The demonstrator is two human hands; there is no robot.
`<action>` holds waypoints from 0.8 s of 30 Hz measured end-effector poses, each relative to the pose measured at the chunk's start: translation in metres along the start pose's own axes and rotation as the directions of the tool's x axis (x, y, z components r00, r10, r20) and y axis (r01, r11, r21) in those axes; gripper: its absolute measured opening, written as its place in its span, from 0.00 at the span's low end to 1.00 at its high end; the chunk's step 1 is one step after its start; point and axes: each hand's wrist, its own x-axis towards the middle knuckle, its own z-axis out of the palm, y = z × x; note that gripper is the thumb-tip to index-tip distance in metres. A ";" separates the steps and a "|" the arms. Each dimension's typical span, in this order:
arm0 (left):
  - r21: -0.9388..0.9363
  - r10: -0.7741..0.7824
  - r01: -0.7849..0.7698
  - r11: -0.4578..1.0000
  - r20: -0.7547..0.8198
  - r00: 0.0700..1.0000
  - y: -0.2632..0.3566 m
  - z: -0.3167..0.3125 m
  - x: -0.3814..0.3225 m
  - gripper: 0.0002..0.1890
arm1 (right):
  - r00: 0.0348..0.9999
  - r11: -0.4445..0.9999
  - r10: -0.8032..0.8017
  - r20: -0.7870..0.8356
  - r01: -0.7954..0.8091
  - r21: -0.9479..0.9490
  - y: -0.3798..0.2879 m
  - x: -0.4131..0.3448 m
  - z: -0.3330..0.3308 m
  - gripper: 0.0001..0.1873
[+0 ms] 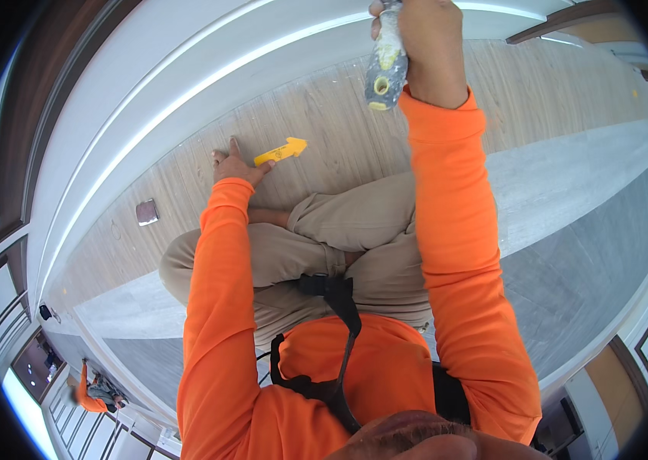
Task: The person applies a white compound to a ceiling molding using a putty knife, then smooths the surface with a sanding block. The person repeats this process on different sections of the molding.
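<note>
Raised near the top of the view, my right hand (433, 52) is closed around the grey handle of a hand tool (387, 72), smeared with white and yellow-green material. The tool's working end is out of the picture, so its exact kind cannot be told. My left hand (238, 168) rests on the wood-look floor (347, 135) with its fingers spread. Its thumb touches or lies very close to the tail of a yellow arrow-shaped floor sticker (281, 152) that bears writing. A small brown square piece (147, 212) lies on the floor to the left of that hand.
A white wall (186, 86) with bright lengthwise lines curves beyond the floor. Grey flooring (583, 259) extends to the right. My crossed legs (301, 253) are on the floor. Another person (91, 394) in an orange top is at the far lower left, beside white panelling.
</note>
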 end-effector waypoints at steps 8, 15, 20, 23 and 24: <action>0.037 0.026 -0.024 0.999 -0.041 0.999 0.000 0.003 0.003 0.70 | 1.000 0.997 0.010 0.027 -0.013 0.080 0.004 -0.002 0.004 0.08; 0.070 0.037 -0.029 0.997 -0.124 0.992 -0.005 0.012 0.008 0.71 | 0.999 0.996 0.030 0.034 -0.033 0.082 0.005 -0.005 0.010 0.08; 0.015 0.020 -0.019 1.000 -0.078 0.997 -0.003 0.008 0.005 0.71 | 1.000 0.992 0.011 -0.026 -0.007 0.128 0.001 -0.002 0.005 0.08; 0.020 0.039 -0.037 0.999 -0.111 0.993 -0.003 0.009 0.007 0.71 | 0.997 0.997 -0.069 0.041 0.069 0.017 0.015 -0.012 0.022 0.08; 0.035 0.039 -0.035 0.999 -0.119 0.992 -0.005 0.011 0.008 0.71 | 0.998 1.000 -0.004 0.069 0.002 0.031 0.007 -0.017 0.022 0.08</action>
